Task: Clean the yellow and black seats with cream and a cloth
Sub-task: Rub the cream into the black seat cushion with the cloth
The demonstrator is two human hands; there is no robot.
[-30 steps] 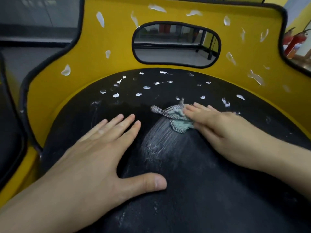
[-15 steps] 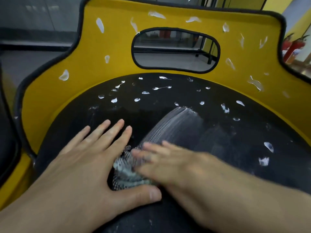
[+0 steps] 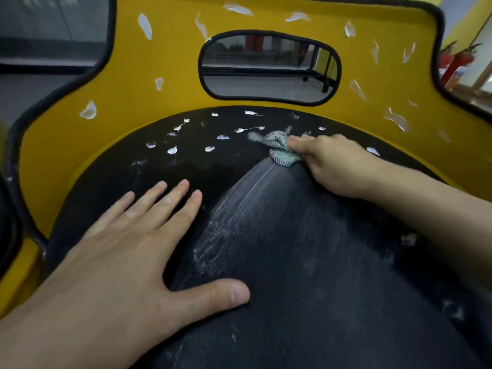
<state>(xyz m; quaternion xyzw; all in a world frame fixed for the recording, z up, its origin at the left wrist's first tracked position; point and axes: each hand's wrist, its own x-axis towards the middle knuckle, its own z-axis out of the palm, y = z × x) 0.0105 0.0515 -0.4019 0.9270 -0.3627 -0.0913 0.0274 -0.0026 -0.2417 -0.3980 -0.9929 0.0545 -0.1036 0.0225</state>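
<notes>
1 seat [image 3: 292, 262] (many cream dabs [image 3: 223, 137]) | right hand [image 3: 335, 166] fingers [image 3: 300, 143] grip 1 cloth [image 3: 279, 151] | left hand [image 3: 127, 249] fingers [image 3: 170, 198] spread flat

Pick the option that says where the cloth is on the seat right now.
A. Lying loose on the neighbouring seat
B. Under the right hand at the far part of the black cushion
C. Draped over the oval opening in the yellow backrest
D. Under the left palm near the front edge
B: the right hand presses the cloth onto the black cushion near the yellow backrest, while the left hand lies flat without it.
</notes>
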